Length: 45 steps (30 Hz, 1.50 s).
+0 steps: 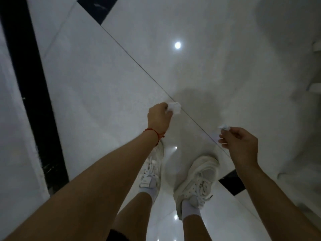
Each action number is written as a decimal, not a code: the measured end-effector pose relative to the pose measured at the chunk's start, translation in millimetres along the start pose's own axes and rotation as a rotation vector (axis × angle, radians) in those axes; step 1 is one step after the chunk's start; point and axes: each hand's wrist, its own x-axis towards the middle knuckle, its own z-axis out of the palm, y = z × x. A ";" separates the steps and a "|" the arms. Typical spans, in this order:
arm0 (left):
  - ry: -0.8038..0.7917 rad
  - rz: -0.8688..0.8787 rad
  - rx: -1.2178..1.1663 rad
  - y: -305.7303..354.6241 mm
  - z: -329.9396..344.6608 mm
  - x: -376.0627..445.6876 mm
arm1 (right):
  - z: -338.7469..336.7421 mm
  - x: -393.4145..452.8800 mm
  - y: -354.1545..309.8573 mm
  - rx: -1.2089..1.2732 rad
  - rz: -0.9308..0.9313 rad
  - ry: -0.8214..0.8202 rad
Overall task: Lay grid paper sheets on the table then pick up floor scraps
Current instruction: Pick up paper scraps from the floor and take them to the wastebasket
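I look straight down at a glossy white tiled floor (121, 80). My left hand (159, 117), with a red string around its wrist, is closed on a crumpled white paper scrap (175, 108) that sticks out past the fingers. My right hand (240, 142) pinches a smaller white paper scrap (224, 127) between thumb and fingertips. A pale flat piece (214, 136) shows beside the right fingers; whether it is held or lies on the floor I cannot tell. No grid paper sheets or table are in view.
My two white sneakers (199, 180) stand just below the hands. A black tile strip (33, 94) runs down the left side, and a small black tile inset (231, 183) lies by the right forearm. White furniture feet (315, 87) show at the right edge.
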 end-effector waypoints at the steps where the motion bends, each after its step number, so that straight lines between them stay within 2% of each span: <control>1: 0.016 -0.018 -0.045 5.0 -13.0 -9.1 | -2.3 -7.2 -10.1 0.005 0.000 -0.001; 8: 0.157 0.029 -0.278 64.0 -129.0 -83.5 | -23.0 -80.1 -99.4 0.015 -0.053 -0.043; 11: 0.215 -0.004 -0.364 90.8 -180.9 -118.6 | -34.3 -122.4 -142.7 0.037 -0.091 -0.057; 16: 0.209 -0.006 -0.432 121.7 -263.1 -183.6 | -57.7 -201.2 -207.6 0.060 -0.158 -0.069; 22: 0.247 0.058 -0.515 130.1 -359.2 -278.6 | -88.6 -298.3 -273.6 -0.001 -0.266 -0.078; 27: 0.353 0.023 -0.608 120.6 -424.3 -357.2 | -100.5 -366.6 -332.1 -0.049 -0.388 -0.087; 34: 0.563 -0.121 -0.778 96.7 -475.0 -424.8 | -68.2 -434.8 -375.8 -0.249 -0.535 -0.312; 38: 0.765 -0.235 -0.893 94.4 -492.9 -458.6 | -34.1 -456.4 -403.1 -0.397 -0.630 -0.468; 45: 1.067 -0.586 -1.096 74.7 -448.5 -526.5 | 23.8 -494.3 -426.8 -0.785 -0.810 -0.791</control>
